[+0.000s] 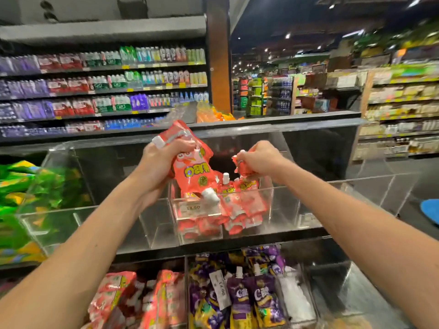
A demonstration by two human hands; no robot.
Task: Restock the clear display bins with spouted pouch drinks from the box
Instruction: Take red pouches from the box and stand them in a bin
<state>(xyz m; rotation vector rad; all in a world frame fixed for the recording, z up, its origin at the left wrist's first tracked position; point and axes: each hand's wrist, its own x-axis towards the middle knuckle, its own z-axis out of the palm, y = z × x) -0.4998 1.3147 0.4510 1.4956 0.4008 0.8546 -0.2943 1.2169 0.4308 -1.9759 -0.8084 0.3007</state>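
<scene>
My left hand [158,162] grips a bunch of red spouted pouches [190,167] with white caps, held above the middle compartment of a clear display bin [268,205]. My right hand [260,159] grips another red pouch [242,166] by its top, just right of the bunch and over the same compartment. Several red pouches [228,207] lie piled in that compartment behind a 14.90 price tag [193,207]. The box is not in view.
Green pouches [21,193] fill the bin at the left. The lower row holds red pouches [140,302] and purple pouches [249,295]. The bin compartments beside the red pile hold nothing. Bottled drink shelves stand behind at the left, an aisle at the right.
</scene>
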